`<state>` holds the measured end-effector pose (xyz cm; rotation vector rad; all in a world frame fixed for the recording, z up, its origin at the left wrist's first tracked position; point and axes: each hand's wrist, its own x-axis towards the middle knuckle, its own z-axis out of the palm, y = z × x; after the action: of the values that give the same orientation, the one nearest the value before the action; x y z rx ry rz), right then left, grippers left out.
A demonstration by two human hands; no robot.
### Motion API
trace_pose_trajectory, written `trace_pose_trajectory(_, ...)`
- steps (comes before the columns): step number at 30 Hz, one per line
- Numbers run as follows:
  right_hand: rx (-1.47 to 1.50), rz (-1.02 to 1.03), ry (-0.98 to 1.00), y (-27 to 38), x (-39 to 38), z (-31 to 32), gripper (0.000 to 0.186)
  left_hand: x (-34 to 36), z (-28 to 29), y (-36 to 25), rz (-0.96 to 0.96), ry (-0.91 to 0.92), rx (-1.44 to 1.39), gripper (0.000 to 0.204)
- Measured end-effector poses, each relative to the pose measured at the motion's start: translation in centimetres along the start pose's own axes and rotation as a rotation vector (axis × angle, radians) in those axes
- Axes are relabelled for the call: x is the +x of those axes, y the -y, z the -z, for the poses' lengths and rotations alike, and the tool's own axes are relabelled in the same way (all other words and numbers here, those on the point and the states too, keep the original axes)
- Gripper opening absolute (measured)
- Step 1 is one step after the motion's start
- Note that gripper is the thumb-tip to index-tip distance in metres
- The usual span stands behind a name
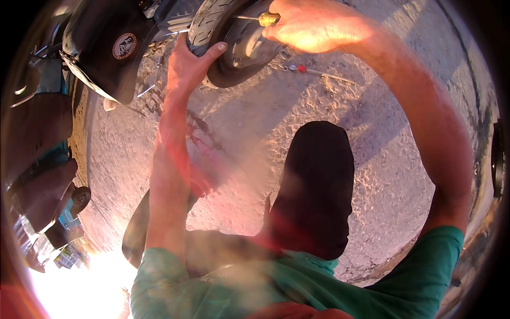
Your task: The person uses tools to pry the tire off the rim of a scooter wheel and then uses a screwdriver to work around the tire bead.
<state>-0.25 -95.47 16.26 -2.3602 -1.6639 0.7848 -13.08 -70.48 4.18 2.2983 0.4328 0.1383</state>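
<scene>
A black tyre (226, 78) stands upright on the ground at the top of the view, its upper part cut off by the frame edge. My left hand (187, 66) grips its left side, the thumb lying across the tread and the fingers mostly hidden behind. In my right hand (313, 29), closed, is a screwdriver-like tool with a yellow handle (269, 19). Its thin metal shaft (245, 17) points left to the tyre's rim side; strong sunlight on the hand hides finer detail. I cannot tell whether the tip touches the tyre.
A long thin tool with a red part (302, 69) lies on the rough ground below the wheel. At upper left stands a dark vehicle panel with a round sticker (124, 46). Dark seats or panels (40, 125) line the left edge. My bent knee (321, 181) is in the middle.
</scene>
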Motion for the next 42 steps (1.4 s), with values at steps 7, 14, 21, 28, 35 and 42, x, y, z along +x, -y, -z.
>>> trace_pose_trajectory(7,0.344,-0.163,-0.259,-1.6,0.1,-4.8,0.024,0.0,-0.8,1.3,-0.033,-0.023,-0.133,0.077)
trace_pose_trajectory(14,0.319,-0.357,-0.464,-0.7,-0.4,-7.6,0.033,-0.5,-1.4,-0.3,-0.016,-0.11,-0.162,0.074)
trace_pose_trajectory(21,0.376,-0.309,-0.558,-0.6,-0.9,-9.5,0.03,-1.1,-2.5,1.0,-0.016,-0.223,-0.119,0.081)
trace_pose_trajectory(28,0.377,-0.262,-0.66,-1.2,-0.7,-10.0,0.027,-0.5,-2.5,0.4,0.004,-0.163,-0.277,0.073)
trace_pose_trajectory(35,0.394,-0.278,-0.676,-1.1,-0.5,-9.9,0.024,-0.4,-2.3,0.0,-0.041,-0.156,-0.295,0.063)
trace_pose_trajectory(42,0.387,-0.268,-0.619,-1.8,-0.3,-10.5,0.027,-0.4,-2.4,-0.1,-0.062,-0.168,-0.326,0.057)
